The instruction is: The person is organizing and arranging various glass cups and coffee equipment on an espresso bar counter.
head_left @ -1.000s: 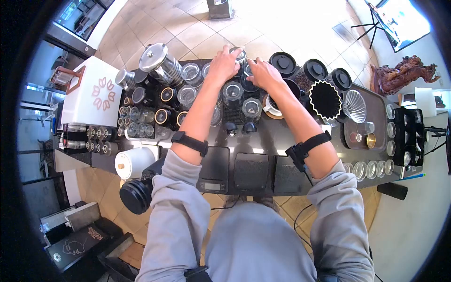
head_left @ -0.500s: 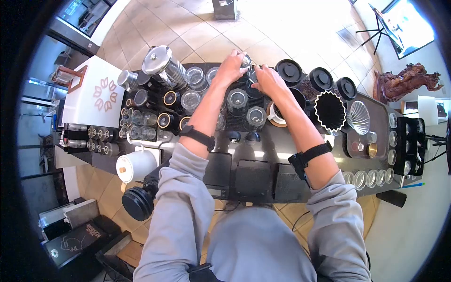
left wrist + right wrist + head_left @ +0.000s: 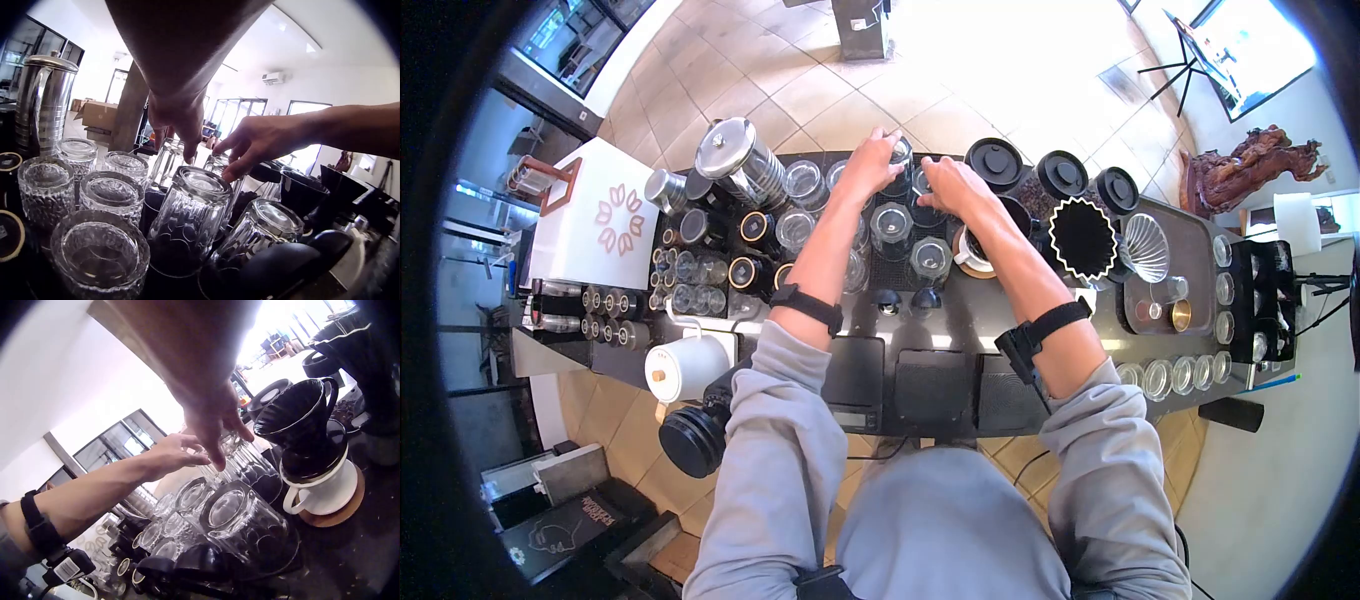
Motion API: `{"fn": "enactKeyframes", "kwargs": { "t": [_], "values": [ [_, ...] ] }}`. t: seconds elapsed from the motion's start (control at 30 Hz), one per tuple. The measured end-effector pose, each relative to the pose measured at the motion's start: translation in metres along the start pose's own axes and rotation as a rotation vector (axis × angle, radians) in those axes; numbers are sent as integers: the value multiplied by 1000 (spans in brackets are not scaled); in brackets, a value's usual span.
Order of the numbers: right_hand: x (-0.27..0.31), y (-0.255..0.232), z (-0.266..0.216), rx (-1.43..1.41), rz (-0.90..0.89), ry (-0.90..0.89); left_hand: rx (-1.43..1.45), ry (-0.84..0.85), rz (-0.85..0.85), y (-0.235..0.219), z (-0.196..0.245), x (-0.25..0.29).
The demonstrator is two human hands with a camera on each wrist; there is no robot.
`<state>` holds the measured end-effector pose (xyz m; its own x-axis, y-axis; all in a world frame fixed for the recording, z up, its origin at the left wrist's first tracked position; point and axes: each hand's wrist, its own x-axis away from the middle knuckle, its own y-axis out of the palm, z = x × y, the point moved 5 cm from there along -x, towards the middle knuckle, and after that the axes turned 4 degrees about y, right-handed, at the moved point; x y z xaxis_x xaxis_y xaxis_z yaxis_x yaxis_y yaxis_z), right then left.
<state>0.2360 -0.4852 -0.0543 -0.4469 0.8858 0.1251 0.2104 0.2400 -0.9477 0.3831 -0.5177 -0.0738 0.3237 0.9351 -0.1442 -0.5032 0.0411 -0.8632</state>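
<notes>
At the back of the counter, my left hand (image 3: 872, 168) grips the base of an upturned clear glass (image 3: 167, 161), fingers pointing down round it. Close beside it on the right, my right hand (image 3: 956, 188) holds another upturned glass (image 3: 253, 467) between thumb and fingers. Two more faceted glasses stand upside down in front of the hands: one glass (image 3: 891, 228) nearer the left and another glass (image 3: 930, 258) nearer the right. They stand on a dark ribbed mat (image 3: 892, 272). Shorter patterned tumblers (image 3: 100, 250) fill the space to the left of the left hand.
Right of the right hand, a black dripper (image 3: 294, 415) sits on a white cup (image 3: 328, 490) over a wooden coaster. Lidded black canisters (image 3: 994, 162) line the back edge. A steel French press (image 3: 738, 160) rises at back left. Scales (image 3: 934, 388) lie along the front edge.
The left fingers, spread over the top of the back glass earlier, now lie closer round it. The right hand stays at its glass. The head view has shifted slightly.
</notes>
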Motion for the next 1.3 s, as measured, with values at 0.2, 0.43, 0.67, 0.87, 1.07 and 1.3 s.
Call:
{"fn": "enactKeyframes", "kwargs": {
  "t": [0.2, 0.43, 0.67, 0.87, 1.07, 1.3],
  "values": [
    [4, 1, -5, 34, -23, 10, 11, 32, 40, 2, -2, 2],
    [7, 2, -5, 63, -33, -17, -13, 27, -18, 2, -2, 2],
    [7, 7, -5, 77, -44, -11, -6, 56, -70, -1, 5, 9],
    [6, 7, -3, 48, -11, 10, -28, 8, -96, -1, 5, 9],
    [5, 9, -2, 14, 42, 33, -26, 65, -80, 8, -6, 8],
    [4, 9, -3, 55, -3, 1, -61, 5, -148, 10, -1, 12]
  ]
}}
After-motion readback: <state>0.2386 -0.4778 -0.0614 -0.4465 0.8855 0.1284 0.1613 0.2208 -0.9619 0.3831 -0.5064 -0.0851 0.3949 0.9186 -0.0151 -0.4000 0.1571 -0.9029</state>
